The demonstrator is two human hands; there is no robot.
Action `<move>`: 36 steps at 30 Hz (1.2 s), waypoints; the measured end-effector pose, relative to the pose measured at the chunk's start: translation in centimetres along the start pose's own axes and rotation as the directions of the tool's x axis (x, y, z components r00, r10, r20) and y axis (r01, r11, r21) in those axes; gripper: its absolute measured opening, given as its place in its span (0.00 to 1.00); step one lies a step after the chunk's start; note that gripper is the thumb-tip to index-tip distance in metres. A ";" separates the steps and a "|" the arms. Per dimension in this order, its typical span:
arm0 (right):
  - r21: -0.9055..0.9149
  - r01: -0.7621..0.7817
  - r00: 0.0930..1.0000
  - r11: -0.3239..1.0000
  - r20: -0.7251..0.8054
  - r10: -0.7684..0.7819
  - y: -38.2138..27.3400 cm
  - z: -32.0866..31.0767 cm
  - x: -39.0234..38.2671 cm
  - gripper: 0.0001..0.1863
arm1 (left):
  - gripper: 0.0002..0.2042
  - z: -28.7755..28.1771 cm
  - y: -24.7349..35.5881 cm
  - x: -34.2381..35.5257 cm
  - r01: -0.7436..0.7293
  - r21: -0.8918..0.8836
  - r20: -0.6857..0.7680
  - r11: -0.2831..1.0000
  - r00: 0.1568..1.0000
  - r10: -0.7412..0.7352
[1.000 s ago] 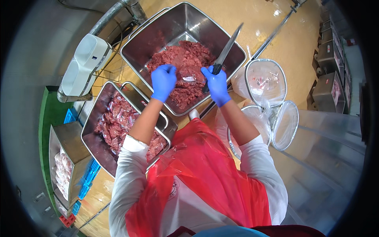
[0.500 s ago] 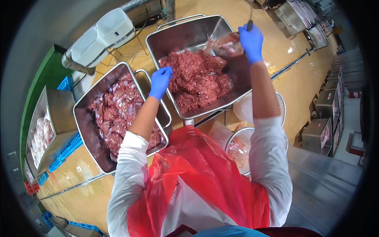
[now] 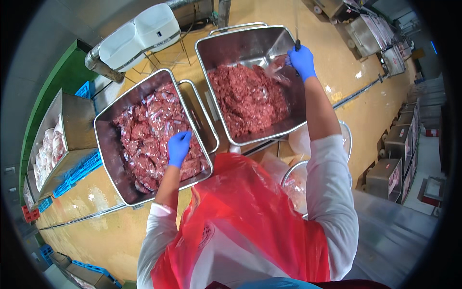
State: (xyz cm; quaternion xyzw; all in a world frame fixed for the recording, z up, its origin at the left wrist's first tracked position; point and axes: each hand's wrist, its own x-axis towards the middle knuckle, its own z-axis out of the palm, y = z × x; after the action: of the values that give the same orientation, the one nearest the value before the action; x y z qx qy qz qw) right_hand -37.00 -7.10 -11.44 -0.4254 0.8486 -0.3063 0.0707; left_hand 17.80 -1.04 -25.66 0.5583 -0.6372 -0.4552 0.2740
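At upper right, gripping a knife (image 3: pixel 298 46) in a tightly curled right hand (image 3: pixel 302 62), aiming it frame-top, perhaps to spare the clear plastic (image 3: pixel 280 72) alongside. At centre-left, holding bunched left hand (image 3: pixel 178 148) over meat (image 3: pixel 149 130); cannot tell if pinching any.

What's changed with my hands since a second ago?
Your left hand has moved from the right tub to over the meat in the left tub. Your right hand has swung out near the right tub's far right corner, clear plastic beside it. It still grips the knife; both tubs still hold meat.
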 end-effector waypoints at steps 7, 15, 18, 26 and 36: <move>0.110 -0.066 0.997 0.992 0.033 0.063 -3.3 1.8 -6.5 0.15 | 0.15 10.6 20.3 6.5 -0.569 -0.013 0.131 0.822 0.814 0.566; 0.577 -0.182 0.983 0.796 0.125 0.134 -3.9 -6.1 -14.3 0.14 | 0.09 18.2 27.4 18.2 -0.577 0.059 0.126 0.815 0.814 0.567; 0.770 -0.237 0.956 0.593 0.078 0.282 2.2 -7.0 -21.0 0.14 | 0.10 18.3 28.2 19.1 -0.689 0.289 0.245 0.665 0.725 0.644; 0.840 -0.411 0.625 0.354 -0.023 0.780 8.0 -4.3 -49.0 0.10 | 0.12 17.2 27.4 21.2 -0.813 0.267 0.260 0.517 0.577 0.774; 0.843 -0.446 0.192 0.301 -0.238 0.952 3.2 -2.6 -70.0 0.12 | 0.11 19.2 29.6 6.2 -0.598 -0.102 0.705 0.795 0.520 0.482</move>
State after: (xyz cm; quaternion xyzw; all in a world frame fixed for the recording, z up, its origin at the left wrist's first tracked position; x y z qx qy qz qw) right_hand 3.79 49.08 -21.10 0.2668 0.7381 -0.6196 0.0022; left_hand -13.72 -2.83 -8.81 0.1355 -0.8656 -0.4725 0.0952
